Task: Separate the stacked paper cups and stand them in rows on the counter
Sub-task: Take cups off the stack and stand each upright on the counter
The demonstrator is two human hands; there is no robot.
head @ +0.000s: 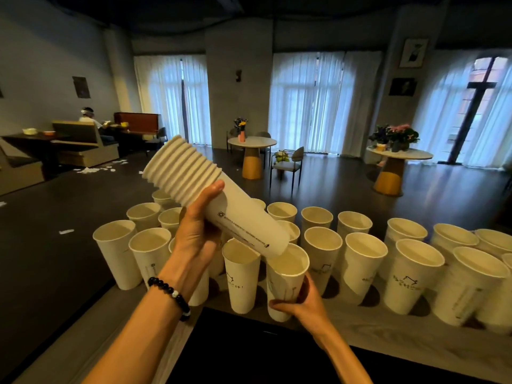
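Head camera, looking down over our two bare forearms at a long table point(360, 332) crowded with white paper cups. Much of the work looks done: we count well over a dozen separated cups point(363, 261) standing upright, mouths up, in roughly two or three loose rows that run from the left end of the table to the right edge of view. The rows are uneven, and some cups stand touching their neighbours.

What remains is the stack point(219, 207) we hold above them. About ten ribbed rims show bunched at its upper left end, so we judge at least that many cups are left to pull apart and place.

Our left hand point(198, 231), a dark bead bracelet point(171, 293) on its wrist, is raised with its fingers and thumb wrapped around the stack's middle, tilting it so the closed base points down to the right. Our right hand point(300, 299) sits low near the table's front edge, gripping a single cup point(285, 281) by its lower half. That cup is upright just below the stack's base; we cannot tell whether it rests on the table.
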